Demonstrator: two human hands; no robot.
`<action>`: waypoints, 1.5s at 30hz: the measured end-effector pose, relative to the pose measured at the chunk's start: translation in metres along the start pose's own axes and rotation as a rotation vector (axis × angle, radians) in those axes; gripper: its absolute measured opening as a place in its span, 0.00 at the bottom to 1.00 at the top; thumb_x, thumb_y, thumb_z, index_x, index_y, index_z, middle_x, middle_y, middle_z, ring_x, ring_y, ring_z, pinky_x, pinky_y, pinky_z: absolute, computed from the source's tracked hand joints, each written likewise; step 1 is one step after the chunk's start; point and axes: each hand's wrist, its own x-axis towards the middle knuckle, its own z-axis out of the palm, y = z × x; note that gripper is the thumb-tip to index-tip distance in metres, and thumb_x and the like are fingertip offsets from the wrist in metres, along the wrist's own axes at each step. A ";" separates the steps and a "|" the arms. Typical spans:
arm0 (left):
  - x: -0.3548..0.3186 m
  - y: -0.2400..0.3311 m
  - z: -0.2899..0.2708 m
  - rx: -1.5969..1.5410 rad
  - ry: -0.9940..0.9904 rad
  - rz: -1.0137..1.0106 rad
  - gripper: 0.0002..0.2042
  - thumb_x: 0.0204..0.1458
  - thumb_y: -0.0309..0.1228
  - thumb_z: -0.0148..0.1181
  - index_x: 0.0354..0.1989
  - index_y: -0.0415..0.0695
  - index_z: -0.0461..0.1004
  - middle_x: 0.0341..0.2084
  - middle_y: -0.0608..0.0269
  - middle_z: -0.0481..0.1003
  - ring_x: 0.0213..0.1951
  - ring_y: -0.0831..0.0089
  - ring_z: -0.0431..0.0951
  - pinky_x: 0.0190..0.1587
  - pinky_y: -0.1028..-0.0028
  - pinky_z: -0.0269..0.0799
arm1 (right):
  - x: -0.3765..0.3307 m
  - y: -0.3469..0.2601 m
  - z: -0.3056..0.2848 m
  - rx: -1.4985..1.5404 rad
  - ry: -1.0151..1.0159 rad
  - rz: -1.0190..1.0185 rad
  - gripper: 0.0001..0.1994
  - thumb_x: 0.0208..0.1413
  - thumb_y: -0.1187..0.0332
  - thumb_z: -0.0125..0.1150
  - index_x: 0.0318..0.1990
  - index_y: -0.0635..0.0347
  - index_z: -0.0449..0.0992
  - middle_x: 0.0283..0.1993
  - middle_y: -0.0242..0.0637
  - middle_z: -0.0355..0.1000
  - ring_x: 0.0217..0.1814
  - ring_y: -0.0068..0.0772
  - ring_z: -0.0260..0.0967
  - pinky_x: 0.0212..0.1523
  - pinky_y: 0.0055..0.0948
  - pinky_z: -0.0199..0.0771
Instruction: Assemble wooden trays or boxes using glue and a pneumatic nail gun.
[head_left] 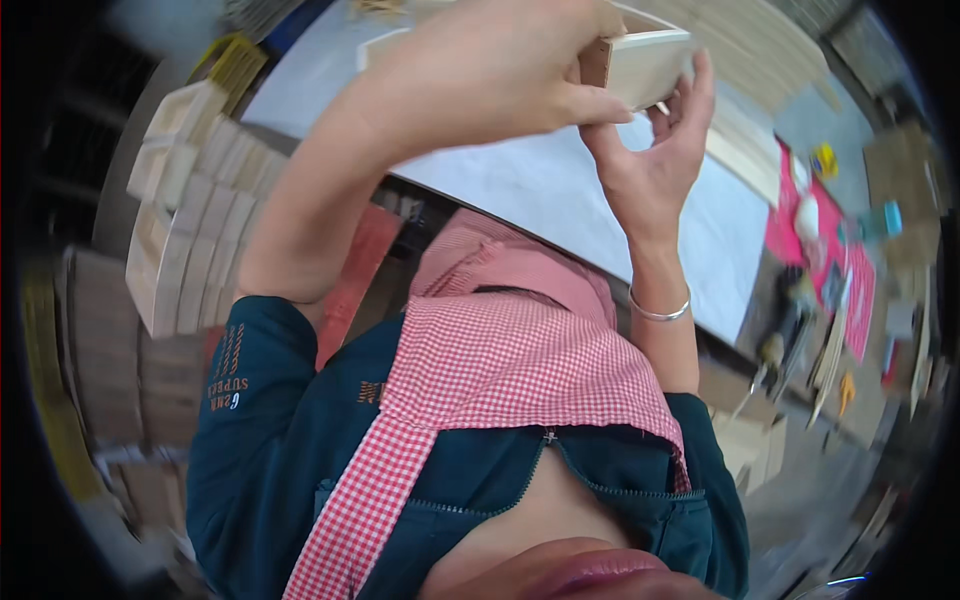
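From the head view, a pale wooden box (650,68) is held above the bench (560,195), its left end clamped in the left hand's (530,65) fingers. The right hand (660,170), below, curls spread fingers toward its right end; I cannot tell whether they grip, nor its long axis.

Pale rectangular wooden box (648,68): above flat white surface (540,185). Stacked pale wooden trays (172,262): left of surface. Flat pink sheet (860,310): right.

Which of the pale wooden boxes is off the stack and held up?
The pale wooden box at the picture's top, gripped by the left hand, right hand close against it; the stacked boxes sit far left, away from both.
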 end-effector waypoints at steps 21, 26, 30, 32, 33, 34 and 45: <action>0.066 -0.043 0.207 0.000 -0.221 0.201 0.35 0.36 0.43 0.75 0.57 0.45 0.75 0.44 0.57 0.79 0.42 0.59 0.77 0.54 0.63 0.70 | -0.094 0.081 -0.139 0.001 -0.159 0.720 0.28 0.67 0.50 0.52 0.60 0.69 0.73 0.42 0.45 0.76 0.31 0.30 0.76 0.34 0.20 0.72; 0.068 -0.046 0.210 -0.020 -0.208 0.203 0.35 0.36 0.43 0.75 0.57 0.45 0.75 0.44 0.58 0.79 0.43 0.59 0.77 0.53 0.63 0.71 | -0.093 0.119 -0.132 0.320 -0.261 0.791 0.19 0.68 0.56 0.51 0.51 0.63 0.78 0.33 0.35 0.74 0.27 0.22 0.70 0.28 0.15 0.64; 0.062 -0.049 0.212 0.003 -0.178 0.207 0.35 0.36 0.44 0.75 0.56 0.46 0.76 0.45 0.58 0.79 0.43 0.60 0.77 0.54 0.64 0.70 | -0.089 0.133 -0.121 0.440 -0.316 0.849 0.16 0.68 0.57 0.52 0.44 0.60 0.78 0.28 0.31 0.71 0.25 0.20 0.64 0.27 0.15 0.61; 0.061 -0.054 0.216 0.014 -0.172 0.205 0.35 0.36 0.44 0.75 0.56 0.46 0.76 0.45 0.58 0.78 0.43 0.60 0.77 0.54 0.64 0.70 | -0.088 0.137 -0.118 0.486 -0.334 0.869 0.15 0.68 0.57 0.53 0.41 0.60 0.78 0.26 0.29 0.70 0.24 0.19 0.63 0.27 0.15 0.61; 0.061 -0.057 0.220 0.017 -0.149 0.217 0.35 0.36 0.45 0.76 0.56 0.46 0.76 0.46 0.59 0.78 0.43 0.60 0.77 0.54 0.64 0.70 | -0.087 0.137 -0.117 0.486 -0.333 0.858 0.14 0.67 0.58 0.53 0.40 0.59 0.78 0.26 0.29 0.69 0.24 0.18 0.62 0.27 0.15 0.61; 0.060 -0.060 0.224 0.020 -0.127 0.230 0.35 0.36 0.46 0.76 0.56 0.46 0.75 0.46 0.59 0.78 0.43 0.60 0.77 0.54 0.65 0.70 | -0.086 0.137 -0.116 0.486 -0.330 0.848 0.14 0.67 0.58 0.54 0.38 0.59 0.77 0.26 0.28 0.69 0.24 0.18 0.61 0.27 0.15 0.60; 0.070 -0.067 0.227 -0.006 -0.149 0.307 0.34 0.39 0.50 0.74 0.53 0.44 0.75 0.40 0.59 0.76 0.42 0.59 0.75 0.49 0.65 0.68 | -0.095 0.144 -0.105 0.350 -0.203 0.870 0.13 0.61 0.60 0.56 0.38 0.59 0.80 0.29 0.29 0.74 0.29 0.21 0.65 0.31 0.22 0.69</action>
